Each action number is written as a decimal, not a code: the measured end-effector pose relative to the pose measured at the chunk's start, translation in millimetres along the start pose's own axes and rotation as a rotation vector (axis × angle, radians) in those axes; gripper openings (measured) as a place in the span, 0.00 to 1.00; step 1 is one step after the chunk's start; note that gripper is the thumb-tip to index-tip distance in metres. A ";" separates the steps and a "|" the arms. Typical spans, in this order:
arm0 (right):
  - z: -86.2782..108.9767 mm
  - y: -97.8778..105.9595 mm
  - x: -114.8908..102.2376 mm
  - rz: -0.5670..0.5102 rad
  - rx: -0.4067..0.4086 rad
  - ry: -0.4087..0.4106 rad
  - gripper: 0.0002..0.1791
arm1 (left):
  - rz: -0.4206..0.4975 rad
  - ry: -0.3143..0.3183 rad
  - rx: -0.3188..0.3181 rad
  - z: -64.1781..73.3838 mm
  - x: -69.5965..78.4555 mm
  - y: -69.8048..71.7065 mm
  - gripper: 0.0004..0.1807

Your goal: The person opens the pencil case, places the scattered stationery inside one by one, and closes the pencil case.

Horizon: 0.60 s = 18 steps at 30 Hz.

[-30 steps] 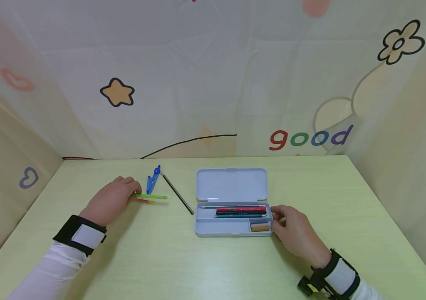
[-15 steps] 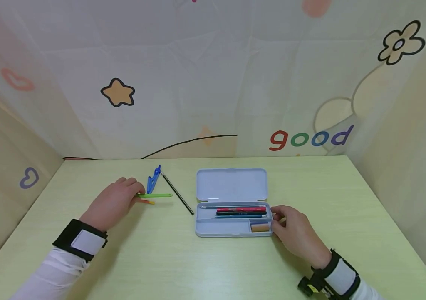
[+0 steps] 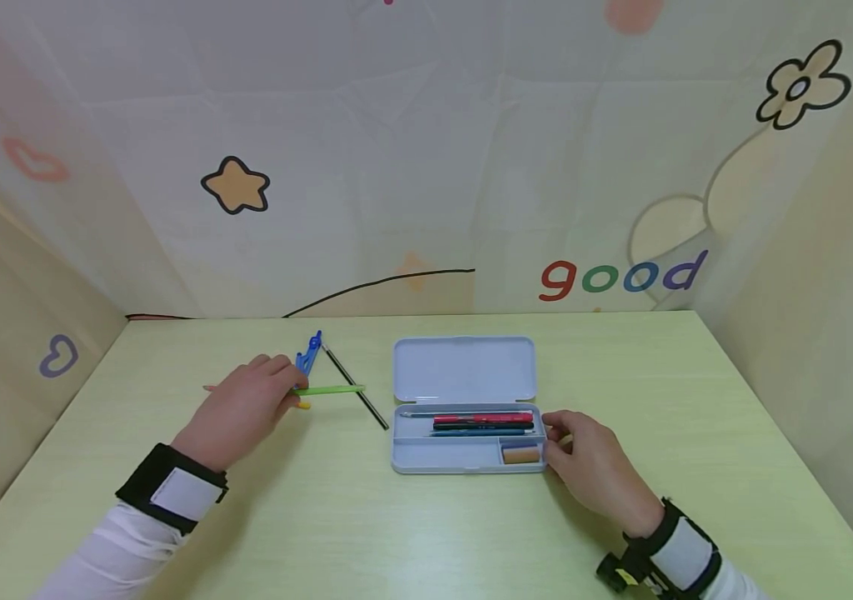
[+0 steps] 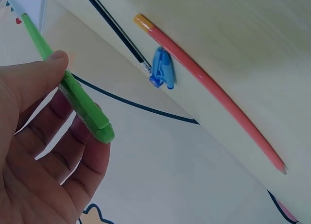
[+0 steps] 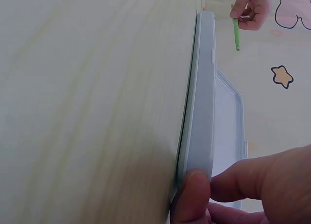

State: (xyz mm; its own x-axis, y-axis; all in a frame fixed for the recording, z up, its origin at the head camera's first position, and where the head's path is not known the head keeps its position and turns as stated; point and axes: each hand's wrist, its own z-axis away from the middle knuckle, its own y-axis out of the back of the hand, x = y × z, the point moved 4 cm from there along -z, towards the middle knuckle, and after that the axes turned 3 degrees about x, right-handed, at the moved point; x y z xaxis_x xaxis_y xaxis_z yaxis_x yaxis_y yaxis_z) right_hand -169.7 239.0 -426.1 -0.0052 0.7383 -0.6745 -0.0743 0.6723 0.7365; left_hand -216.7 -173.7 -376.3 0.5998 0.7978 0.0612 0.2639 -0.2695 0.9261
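My left hand (image 3: 250, 408) holds a slim green pen (image 4: 80, 97) between thumb and fingers, up above the table. In the head view, the pen's free end points right and overlaps a dark pencil (image 3: 374, 410). Below that hand, a red pencil with a yellow end (image 4: 209, 88) lies on the table, mostly hidden in the head view. A small blue compass (image 3: 310, 352) lies just beyond. My right hand (image 3: 595, 462) pinches the right end of an open pale-blue pencil case (image 3: 445, 455), thumb on its side wall.
Several pens and pencils, one a red pen (image 3: 482, 418), lie in the case's back compartment. An eraser (image 3: 520, 455) sits in the small front-right compartment. The case's lid (image 3: 464, 368) is folded back. A printed curtain (image 3: 426, 167) stands behind the table.
My left hand has moved right with the green pen, whose tip now crosses over the dark pencil. The red pencil's far end now shows left of that hand. My right hand stays put.
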 end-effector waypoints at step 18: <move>0.0 0.0 -0.6 0.000 0.004 0.016 0.22 | 0.021 -0.041 0.012 -13.5 30.1 -3.3 0.11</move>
State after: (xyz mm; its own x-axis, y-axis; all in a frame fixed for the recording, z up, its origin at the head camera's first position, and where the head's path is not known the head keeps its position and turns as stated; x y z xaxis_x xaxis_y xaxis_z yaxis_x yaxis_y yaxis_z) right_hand -169.7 238.5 -425.6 -0.0212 0.7371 -0.6755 -0.0703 0.6729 0.7364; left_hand -209.7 -141.5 -372.5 0.6354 0.7695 0.0649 0.2602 -0.2925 0.9202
